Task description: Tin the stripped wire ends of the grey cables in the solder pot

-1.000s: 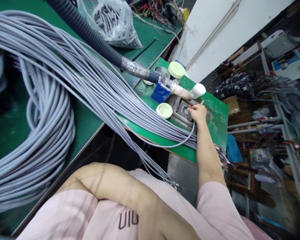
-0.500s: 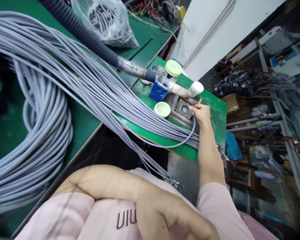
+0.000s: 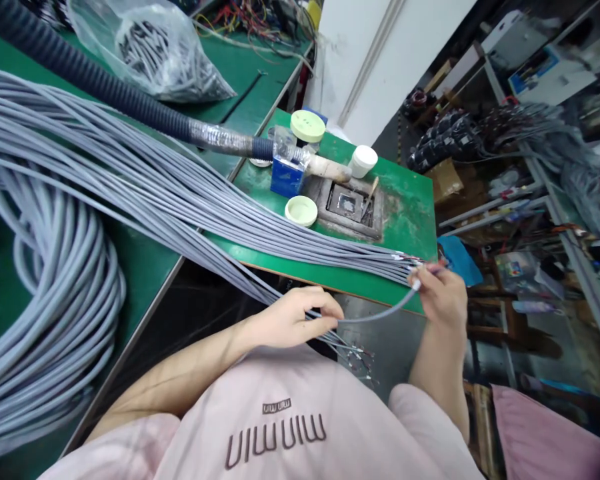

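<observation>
One grey cable (image 3: 380, 315) runs slack between my two hands. My left hand (image 3: 300, 317) pinches it between thumb and fingers, low in front of the table edge. At the cable's end, my right hand (image 3: 443, 290) is closed on it near a white piece, past the table's front corner. The thin wires at its tip are partly hidden by the fingers. Beside my hands lies a thick bundle of grey cables (image 3: 260, 220), its stripped ends close to my right hand. A few more cable ends (image 3: 353, 360) hang below my left hand.
A solder pot (image 3: 350, 203) with a stick across it is set in the green table (image 3: 405, 200). Around it are a hose nozzle (image 3: 330, 168), a blue box (image 3: 286, 175), a white jar (image 3: 363, 161) and a pale green lid (image 3: 301, 211). Coiled cable (image 3: 70, 287) fills the left.
My right hand has drawn the cable end away from the solder pot, toward me and right. My left hand has moved from my chest to the cable and pinches it.
</observation>
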### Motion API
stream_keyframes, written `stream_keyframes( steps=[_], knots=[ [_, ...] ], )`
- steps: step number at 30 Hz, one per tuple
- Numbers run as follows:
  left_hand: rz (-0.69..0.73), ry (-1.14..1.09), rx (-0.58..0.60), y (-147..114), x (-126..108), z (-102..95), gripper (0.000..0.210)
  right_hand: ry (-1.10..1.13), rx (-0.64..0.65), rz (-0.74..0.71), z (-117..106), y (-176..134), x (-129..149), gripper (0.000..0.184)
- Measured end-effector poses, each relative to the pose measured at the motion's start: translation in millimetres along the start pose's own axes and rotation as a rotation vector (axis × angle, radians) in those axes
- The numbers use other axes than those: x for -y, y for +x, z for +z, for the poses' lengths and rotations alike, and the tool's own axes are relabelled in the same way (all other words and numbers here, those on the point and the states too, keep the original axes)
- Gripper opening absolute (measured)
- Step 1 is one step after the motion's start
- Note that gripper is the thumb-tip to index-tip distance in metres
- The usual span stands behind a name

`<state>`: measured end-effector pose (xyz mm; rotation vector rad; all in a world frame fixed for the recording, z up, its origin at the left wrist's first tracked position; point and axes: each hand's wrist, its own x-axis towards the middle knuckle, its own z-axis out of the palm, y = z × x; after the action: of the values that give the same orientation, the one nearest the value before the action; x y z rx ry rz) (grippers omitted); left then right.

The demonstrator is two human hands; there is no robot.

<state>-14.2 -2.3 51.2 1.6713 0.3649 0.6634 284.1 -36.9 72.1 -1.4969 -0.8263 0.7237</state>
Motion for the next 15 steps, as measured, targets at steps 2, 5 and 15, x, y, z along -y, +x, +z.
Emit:
stream_keyframes(
  steps=[2,5,15],
  knots=[
    [0.063,0.344,-0.132,0.9,17.3,-4.8,0.014,-0.036,-0.023,0.089,-31.3,-27.6,-15.5,0.027],
    [0.066,0.615,-0.190,4.2,39.3,-13.2,0.017,-0.068,-0.080,0.240,-60.2,-57.9,-41.2,0.030],
    [0.079,0.630,-0.149,14.3,48.0,-2.4,0.015,0.114,-0.004,0.190,4.4,-77.9,-22.6,0.022]
  ],
)
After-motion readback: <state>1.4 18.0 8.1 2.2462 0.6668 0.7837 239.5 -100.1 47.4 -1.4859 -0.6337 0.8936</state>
